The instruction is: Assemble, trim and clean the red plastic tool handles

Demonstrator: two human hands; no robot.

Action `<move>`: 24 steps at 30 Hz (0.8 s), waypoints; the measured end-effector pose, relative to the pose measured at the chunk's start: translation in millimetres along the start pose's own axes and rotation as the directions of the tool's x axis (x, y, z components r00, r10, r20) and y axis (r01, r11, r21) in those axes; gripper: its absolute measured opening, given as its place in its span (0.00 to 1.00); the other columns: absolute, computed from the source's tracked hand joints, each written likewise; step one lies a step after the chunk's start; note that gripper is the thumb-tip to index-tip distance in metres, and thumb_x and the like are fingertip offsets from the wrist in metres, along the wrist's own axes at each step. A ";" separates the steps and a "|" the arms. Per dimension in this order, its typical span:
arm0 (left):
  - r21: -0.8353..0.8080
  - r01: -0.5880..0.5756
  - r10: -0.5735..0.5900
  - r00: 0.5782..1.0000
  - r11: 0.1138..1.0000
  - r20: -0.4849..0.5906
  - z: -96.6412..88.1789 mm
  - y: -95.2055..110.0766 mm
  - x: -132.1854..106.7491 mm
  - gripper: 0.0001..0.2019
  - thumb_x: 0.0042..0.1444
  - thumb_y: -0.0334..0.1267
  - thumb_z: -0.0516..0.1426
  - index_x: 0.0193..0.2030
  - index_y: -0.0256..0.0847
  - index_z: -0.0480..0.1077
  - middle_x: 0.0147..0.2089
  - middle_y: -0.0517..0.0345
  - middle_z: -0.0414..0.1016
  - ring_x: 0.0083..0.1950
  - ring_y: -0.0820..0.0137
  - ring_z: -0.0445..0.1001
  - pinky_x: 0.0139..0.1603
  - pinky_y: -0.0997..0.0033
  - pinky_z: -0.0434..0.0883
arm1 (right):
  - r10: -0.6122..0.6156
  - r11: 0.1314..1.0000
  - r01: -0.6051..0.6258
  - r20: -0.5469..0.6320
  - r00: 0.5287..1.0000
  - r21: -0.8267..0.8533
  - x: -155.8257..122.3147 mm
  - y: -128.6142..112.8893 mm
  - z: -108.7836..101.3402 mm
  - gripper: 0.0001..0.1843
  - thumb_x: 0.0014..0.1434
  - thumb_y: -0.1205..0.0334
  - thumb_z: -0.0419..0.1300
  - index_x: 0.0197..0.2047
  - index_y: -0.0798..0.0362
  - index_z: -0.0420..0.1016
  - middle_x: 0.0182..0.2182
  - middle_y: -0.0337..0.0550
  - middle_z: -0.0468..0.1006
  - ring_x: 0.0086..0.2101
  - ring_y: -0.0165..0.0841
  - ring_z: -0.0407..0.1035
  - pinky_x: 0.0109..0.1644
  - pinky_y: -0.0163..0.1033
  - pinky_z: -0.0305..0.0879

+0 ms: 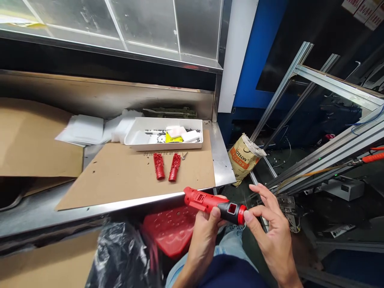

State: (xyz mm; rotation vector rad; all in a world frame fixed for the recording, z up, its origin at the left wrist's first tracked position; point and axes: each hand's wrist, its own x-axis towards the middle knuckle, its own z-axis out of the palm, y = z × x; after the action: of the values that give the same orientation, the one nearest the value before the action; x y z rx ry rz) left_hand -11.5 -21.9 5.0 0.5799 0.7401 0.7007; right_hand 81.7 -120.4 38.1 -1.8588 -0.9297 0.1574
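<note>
- Casing (pixel 207 200), red with a black section, sits in left hand (pixel 207 232): thumb pressed on the near side by the red/black join, fingers wrapped behind. Firm hold around mid-body.
- Long red end sticks out past the thumb, away to the upper left; black section runs from the grip toward the right hand. Square window in the black faces up.
- Right hand (pixel 274 236) at the other end: thumb and index tips close together right at the red ring (pixel 241 215), other fingers raised and fanned. Can't tell if they pinch the ring or only brush it.
- Casing tilted, red end up-left, ring end down-right. Held above the lap, red end overlapping the bench's near edge in view.
- Beyond it, on cardboard sheet (pixel 120 176): left red shell (pixel 159 166) and right red shell (pixel 174 168), side by side, apart. Small metal pieces (pixel 185 156) just beside the right one.
- White tray (pixel 171 146) behind the shells; yellow packet (pixel 173 139) and white blocks (pixel 192 136) inside, plus small dark bits.
- White sheets (pixel 84 130) stacked left of tray.
- Below bench: red stool (pixel 171 232), black plastic bag (pixel 120 256).
- Right of bench: printed sack (pixel 243 158), standing near metal frame (pixel 282 88).
</note>
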 end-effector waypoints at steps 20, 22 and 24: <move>-0.126 0.063 -0.073 0.995 0.990 -0.074 -53.0 9.6 20.4 0.22 0.49 0.45 0.66 0.49 0.38 0.73 0.49 0.47 0.80 0.46 0.63 0.79 0.51 0.67 0.73 | 0.161 0.977 -0.168 0.065 0.985 0.128 35.0 108.2 54.9 0.19 0.62 0.46 0.53 0.44 0.53 0.70 0.47 0.52 0.77 0.45 0.41 0.73 0.49 0.47 0.71; -0.037 0.012 -0.019 0.982 0.999 -0.189 -81.3 6.6 22.1 0.26 0.48 0.45 0.68 0.54 0.41 0.70 0.44 0.53 0.81 0.37 0.70 0.79 0.38 0.74 0.73 | 0.150 0.983 -0.168 0.205 0.967 0.073 59.2 131.6 96.4 0.22 0.63 0.45 0.52 0.45 0.55 0.71 0.40 0.50 0.79 0.37 0.38 0.76 0.42 0.45 0.74; -0.030 -0.018 0.009 0.962 0.999 -0.273 -111.5 -0.3 19.1 0.25 0.44 0.46 0.70 0.49 0.44 0.72 0.35 0.60 0.80 0.30 0.73 0.76 0.28 0.78 0.70 | 0.122 0.991 -0.131 0.352 0.928 0.004 87.6 140.8 142.9 0.20 0.65 0.47 0.53 0.46 0.57 0.72 0.36 0.46 0.79 0.32 0.34 0.75 0.37 0.43 0.74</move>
State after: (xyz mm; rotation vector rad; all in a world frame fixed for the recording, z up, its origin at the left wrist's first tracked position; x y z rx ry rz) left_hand -86.1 17.2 -70.5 0.4633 0.9798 0.8138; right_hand 146.9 13.7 -122.1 -1.8996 -1.0407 0.5957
